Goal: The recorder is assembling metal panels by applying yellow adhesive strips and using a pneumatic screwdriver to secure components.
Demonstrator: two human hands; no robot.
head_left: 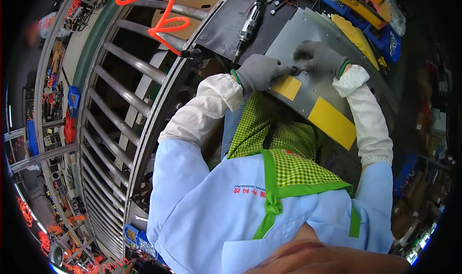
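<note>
A grey sheet-metal panel with small holes lies on the bench in front of me. My left hand, in a grey glove, has its fingers closed at a small black part over the panel. My right hand, gloved too, is curled just beyond that part, thumb and fingers together; whatever they pinch is too small to make out. Below my left fingers sits a small yellow rectangle on the panel. Nearer to me is a larger yellow rectangle, close to the panel's edge.
A power screwdriver lies beyond my left hand. Yellow sheets are at the panel's far right, beside blue bins and a yellow box. A roller conveyor runs along my left, under a coiled orange hose.
</note>
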